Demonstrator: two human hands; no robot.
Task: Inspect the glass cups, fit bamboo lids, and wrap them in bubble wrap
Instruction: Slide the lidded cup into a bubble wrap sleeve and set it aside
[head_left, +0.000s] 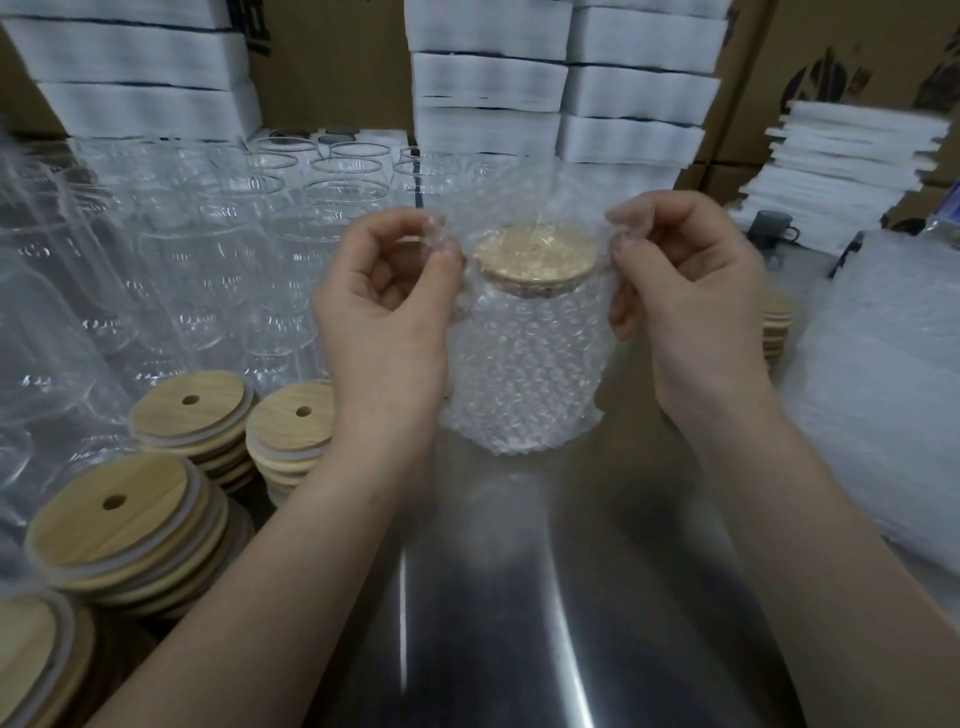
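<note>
Both hands' (387, 291) (685, 283) grips pinch bubble wrap (524, 364) around the lidded cup.

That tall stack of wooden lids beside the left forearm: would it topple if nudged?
Likely it would slide apart, since the lids sit with edges offset. Each looks thin, so probably light and stiff. Being round, a loose one might roll.

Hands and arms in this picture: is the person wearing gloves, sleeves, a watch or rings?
Nothing worn shows. The left hand and right hand are bare: no gloves, no rings on the fingers in view. The left forearm and right forearm are bare to the picture's edge, with no sleeve, watch or bracelet.
</note>
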